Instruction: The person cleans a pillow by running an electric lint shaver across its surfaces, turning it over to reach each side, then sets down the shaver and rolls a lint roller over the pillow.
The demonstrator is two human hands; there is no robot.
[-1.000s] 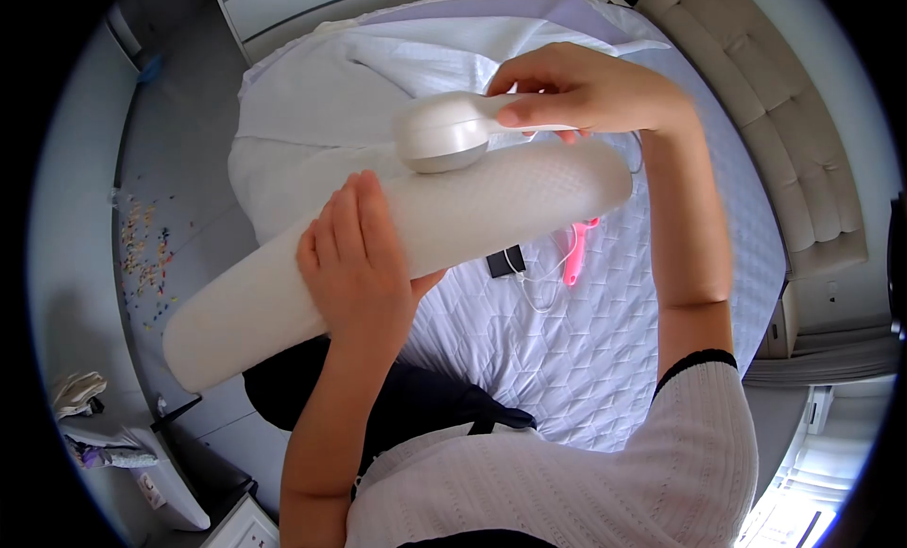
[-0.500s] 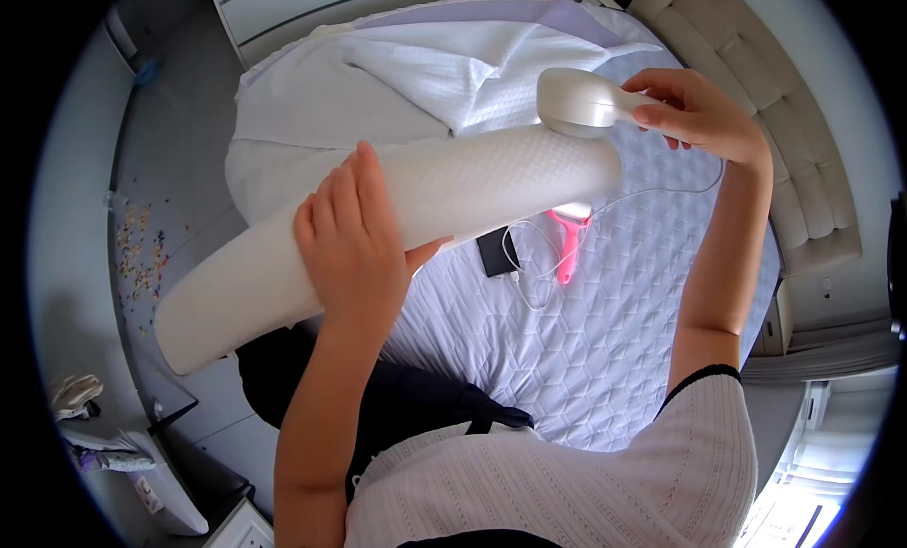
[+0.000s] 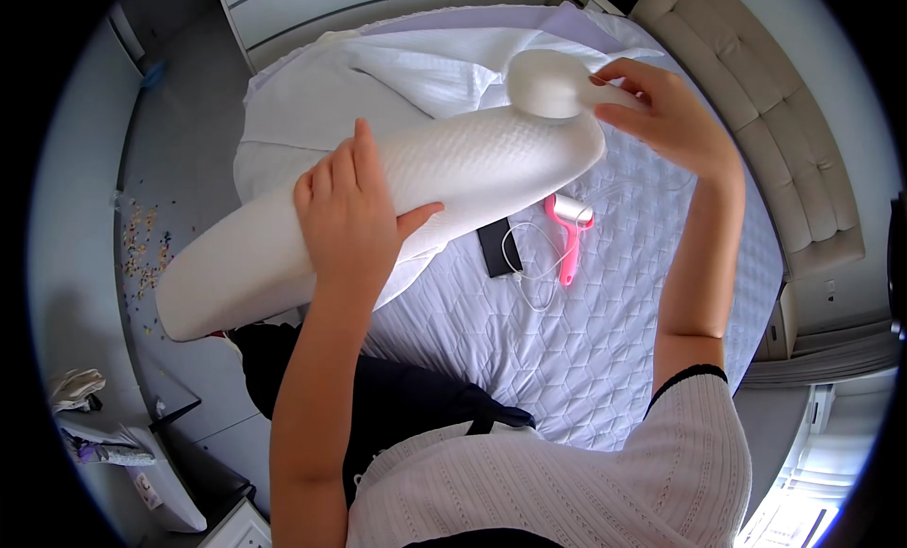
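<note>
My left hand [image 3: 351,217] grips a long white pillow [image 3: 472,161], its fingers spread over the near side and the thumb pointing right. The pillow slants across my front, with its right end higher. In my right hand [image 3: 666,113] is a white corded fabric shaver [image 3: 546,83], held by its handle. Its round head is against or just above the pillow's upper right edge; contact cannot be made out. Below the pillow, a pink lint roller [image 3: 570,246] and a black power bank [image 3: 499,248] with a white cable [image 3: 537,308] lie on the bed.
The quilted mattress [image 3: 491,359] spreads under the pillow, with a crumpled white cover [image 3: 321,94] at the far left. A padded headboard [image 3: 756,113] stands to the right. Small coloured bits [image 3: 142,255] are scattered on the floor at left.
My right hand and the fabric shaver have moved left along the pillow's edge. The pillow has tilted, showing more of its near face, and its left end has risen slightly.
</note>
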